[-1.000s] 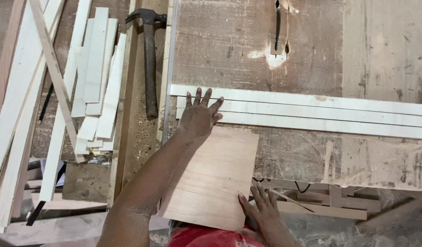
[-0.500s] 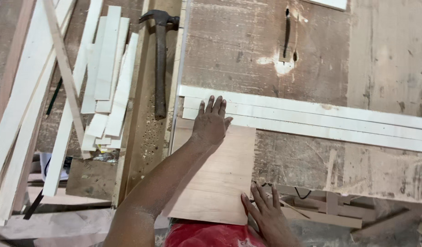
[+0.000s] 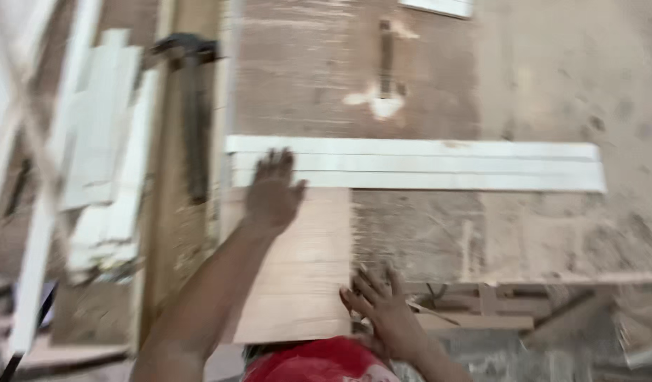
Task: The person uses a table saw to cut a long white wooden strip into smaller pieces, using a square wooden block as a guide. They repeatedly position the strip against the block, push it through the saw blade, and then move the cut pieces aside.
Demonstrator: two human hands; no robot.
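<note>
The flat wooden panel [image 3: 298,276] lies directly under the person's left hand [image 3: 271,192], and its long axis runs away from the body toward the three pale strips [image 3: 439,164] that cross the worktable [image 3: 538,78] from side to side. The left hand rests palm-down on the panel's far end, fingers spread wide and flat — pressing on the surface rather than gripping it — with the fingertips reaching up to the nearest strip. Whether they touch that strip is hard to tell through the motion blur.

The right hand [image 3: 384,311] sits at the panel's near right corner, beside the person's body. Its fingers are splayed open too, lying against the panel's right edge and closing around nothing. So the left hand is the one on the far part of the panel, next to the strips, while the right stays by the near end.

The panel itself is a thin, smooth sheet of light reddish-brown wood, rectangular, with faint grain lines across its width and clean-cut edges. Its far edge meets, or nearly meets, the lowest strip.

To the left, off the table's edge, a hammer [image 3: 191,106] lies with its handle pointing toward the person, next to a loose pile of pale offcuts [image 3: 103,155]. Sawdust covers the table — thickest to the right of the panel.
</note>
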